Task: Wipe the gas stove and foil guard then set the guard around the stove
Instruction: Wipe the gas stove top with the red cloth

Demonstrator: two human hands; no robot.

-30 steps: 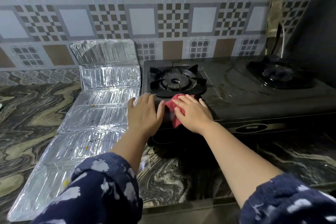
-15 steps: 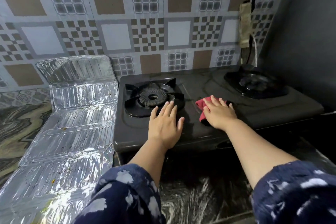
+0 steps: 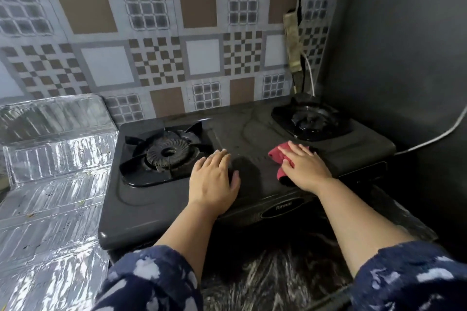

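On gas stove (image 3: 177,199), left hand (image 3: 214,179) flat, right hand (image 3: 303,166) pressing red cloth (image 3: 279,156), foil guard (image 3: 50,184) left.

A single head-worn view is given, aimed forward and down from close above the counter's front edge. The gas stove (image 3: 252,139) is centred and seen from its front side, the tiled wall (image 3: 156,40) faced beyond, the forearms entering from below.

Stove (image 3: 252,134) on surface (image 3: 278,272), back against wall (image 3: 177,33). Foil guard (image 3: 55,184) flat left of stove, touching it. Left hand (image 3: 214,182) mid stove top; right hand (image 3: 303,166) on cloth (image 3: 279,156), right of it.
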